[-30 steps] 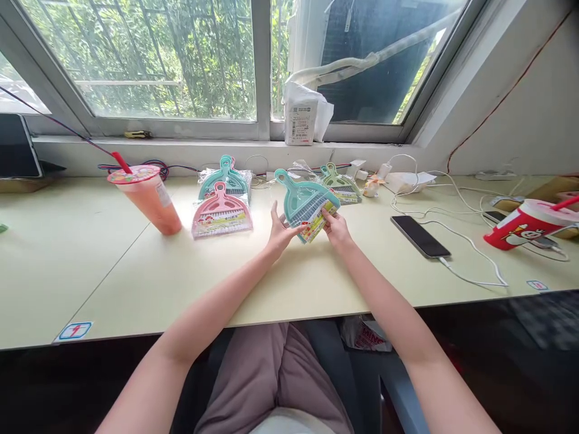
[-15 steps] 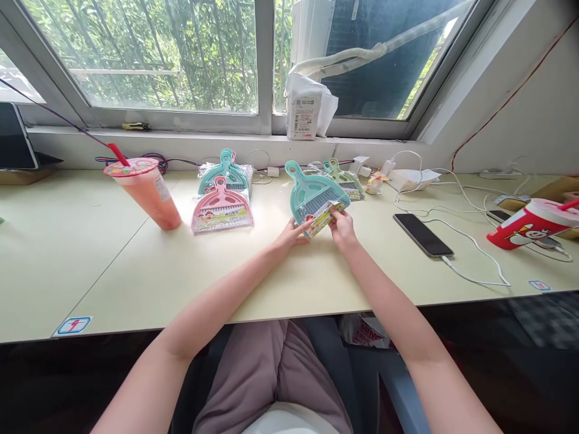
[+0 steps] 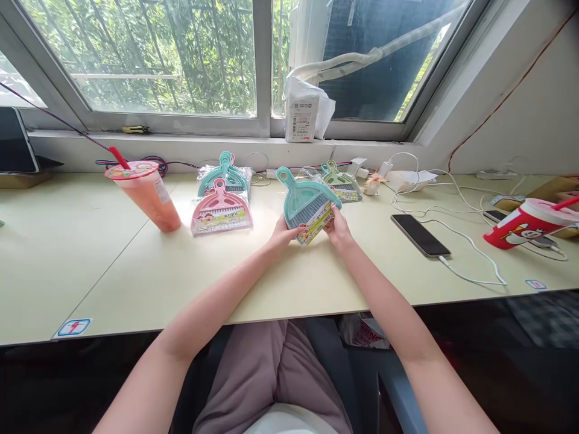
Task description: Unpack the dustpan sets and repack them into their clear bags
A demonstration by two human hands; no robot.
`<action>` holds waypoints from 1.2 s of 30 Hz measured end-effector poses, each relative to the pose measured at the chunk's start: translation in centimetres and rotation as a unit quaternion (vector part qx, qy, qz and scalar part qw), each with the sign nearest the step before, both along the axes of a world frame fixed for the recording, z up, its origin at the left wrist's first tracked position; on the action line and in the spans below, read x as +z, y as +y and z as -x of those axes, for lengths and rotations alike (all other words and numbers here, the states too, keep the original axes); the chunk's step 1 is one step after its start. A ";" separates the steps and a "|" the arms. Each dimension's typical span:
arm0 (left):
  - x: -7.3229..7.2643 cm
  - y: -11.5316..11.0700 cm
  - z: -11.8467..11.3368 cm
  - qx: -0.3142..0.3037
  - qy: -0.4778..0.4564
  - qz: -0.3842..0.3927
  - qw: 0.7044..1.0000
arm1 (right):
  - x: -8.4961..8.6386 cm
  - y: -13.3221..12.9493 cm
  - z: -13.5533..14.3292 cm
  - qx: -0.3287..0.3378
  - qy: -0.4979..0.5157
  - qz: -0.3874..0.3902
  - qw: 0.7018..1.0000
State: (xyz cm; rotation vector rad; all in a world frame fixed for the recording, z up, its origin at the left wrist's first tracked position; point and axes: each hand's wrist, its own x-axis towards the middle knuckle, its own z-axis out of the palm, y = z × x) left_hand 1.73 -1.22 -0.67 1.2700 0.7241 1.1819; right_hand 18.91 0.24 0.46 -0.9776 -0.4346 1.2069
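the two hands are a little apart, both clamped on the same teal dustpan set (image 3: 302,194). the left hand (image 3: 281,232) grips its lower left edge, thumb lying over the front; the right hand (image 3: 339,228) pinches the lower right side, beside the yellow label (image 3: 317,222). the set is tilted, handle toward the upper left, brush bristles showing, between the near and far edges of the desk (image 3: 181,271). whether it touches the surface, i cannot tell.

behind it, by the far edge, lies a green dustpan set (image 3: 344,182). to the left, a pink dustpan set (image 3: 221,210) lies in front of a second teal set (image 3: 221,179) in clear wrap, nearer the far edge.

farther left stands a pink drink cup (image 3: 149,196) with a red straw. to the right, a dark phone (image 3: 420,235) is plugged into a white cable (image 3: 482,256), and a red cup (image 3: 520,226) stands toward the right end. a sticker (image 3: 75,327) marks the near edge at left.
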 end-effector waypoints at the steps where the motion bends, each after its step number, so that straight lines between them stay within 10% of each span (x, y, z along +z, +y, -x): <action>1: 0.0 0.0 0.0 0.000 -0.003 -0.005 1.000 | 0.0 0.1 0.0 -0.003 0.002 0.003 1.000; 15: 0.8 0.1 0.8 0.058 -0.005 0.086 0.995 | 0.7 -1.0 0.7 0.172 -0.067 -0.096 0.978; 29: 1.3 -0.6 1.1 -0.240 0.063 0.126 0.961 | -0.3 -0.3 0.2 0.049 -0.054 -0.101 0.992; 36: 0.6 1.3 1.7 -0.053 -0.028 0.087 0.994 | -0.3 -0.4 0.4 0.068 -0.055 -0.088 0.992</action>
